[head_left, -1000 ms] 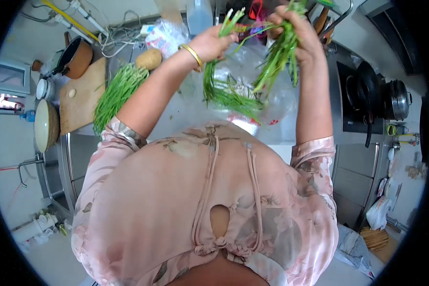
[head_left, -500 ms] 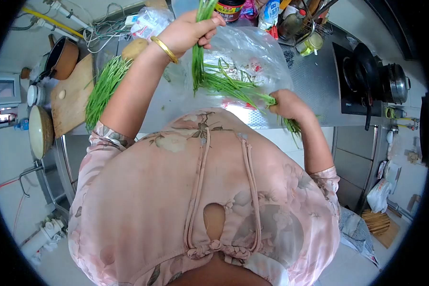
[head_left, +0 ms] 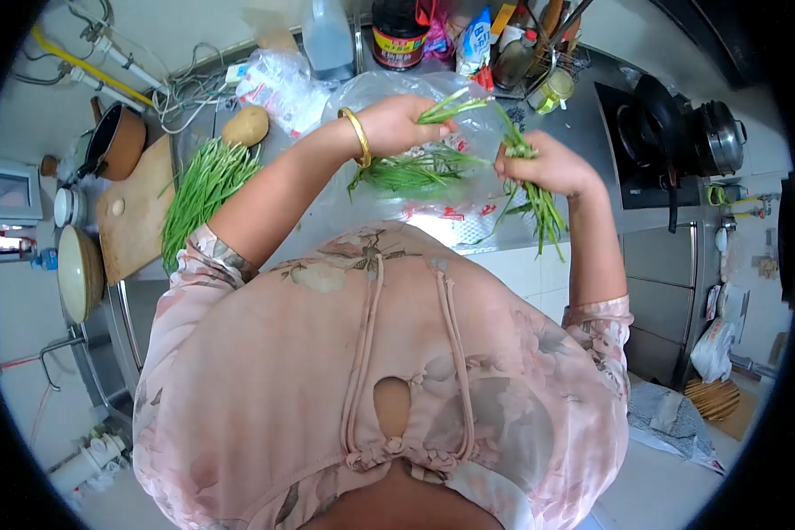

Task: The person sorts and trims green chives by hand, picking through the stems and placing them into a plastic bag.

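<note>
My left hand (head_left: 399, 124), with a gold bangle at the wrist, is closed around a bunch of chives (head_left: 455, 106) whose pale stem ends point right. My right hand (head_left: 552, 165) grips a second bunch of chives (head_left: 543, 216); its green leaves hang down past the counter's front edge, and a few stems rise above the fist. Between and below both hands, loose chives (head_left: 420, 172) lie on a clear plastic bag (head_left: 349, 99) with red print. A larger heap of chives (head_left: 208, 190) rests left of my left forearm.
A potato (head_left: 246, 126) and a cutting board (head_left: 137, 212) are on the left. Along the back stand a large dark jar (head_left: 397, 44), a translucent jug (head_left: 329, 44) and bottles. A hob (head_left: 623, 146) with a black pan (head_left: 662, 115) is at the right.
My left hand has come down and right, turning its chives from upright to sideways. My right hand has risen slightly, its bunch now hanging more in view.
</note>
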`<action>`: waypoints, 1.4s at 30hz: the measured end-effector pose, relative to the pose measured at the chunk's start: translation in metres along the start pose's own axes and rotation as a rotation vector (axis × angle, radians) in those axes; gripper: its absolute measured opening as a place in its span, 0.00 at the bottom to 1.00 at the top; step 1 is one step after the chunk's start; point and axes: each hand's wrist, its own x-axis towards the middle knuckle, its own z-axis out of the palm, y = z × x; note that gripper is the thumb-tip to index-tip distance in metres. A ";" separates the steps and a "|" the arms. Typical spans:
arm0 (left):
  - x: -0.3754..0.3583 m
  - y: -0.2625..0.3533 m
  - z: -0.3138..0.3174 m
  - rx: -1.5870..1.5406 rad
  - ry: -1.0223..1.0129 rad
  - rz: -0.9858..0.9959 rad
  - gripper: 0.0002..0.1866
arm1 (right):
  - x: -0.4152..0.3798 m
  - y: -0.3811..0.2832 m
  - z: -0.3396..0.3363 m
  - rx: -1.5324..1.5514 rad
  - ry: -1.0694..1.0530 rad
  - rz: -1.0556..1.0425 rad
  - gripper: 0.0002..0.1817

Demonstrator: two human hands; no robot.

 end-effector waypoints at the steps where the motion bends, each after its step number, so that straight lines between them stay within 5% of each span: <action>1: 0.001 0.004 -0.002 -0.009 -0.030 0.027 0.13 | 0.002 -0.014 -0.008 -0.004 -0.021 -0.027 0.10; 10: 0.005 0.036 -0.024 -0.269 0.040 0.092 0.11 | 0.034 -0.077 -0.039 0.080 0.223 -0.251 0.12; 17: -0.007 0.051 -0.066 -0.525 0.289 0.104 0.08 | 0.040 -0.082 -0.064 0.239 0.396 -0.326 0.12; 24: -0.016 0.069 -0.084 -0.672 0.388 0.118 0.08 | 0.044 -0.103 -0.037 -0.097 0.262 -0.365 0.11; 34: -0.030 0.064 -0.107 -0.858 0.453 0.167 0.08 | 0.074 -0.114 -0.009 0.153 0.034 -0.366 0.09; 42: -0.033 0.058 -0.111 -0.921 0.587 0.126 0.08 | 0.063 -0.121 -0.007 -0.114 0.388 -0.449 0.14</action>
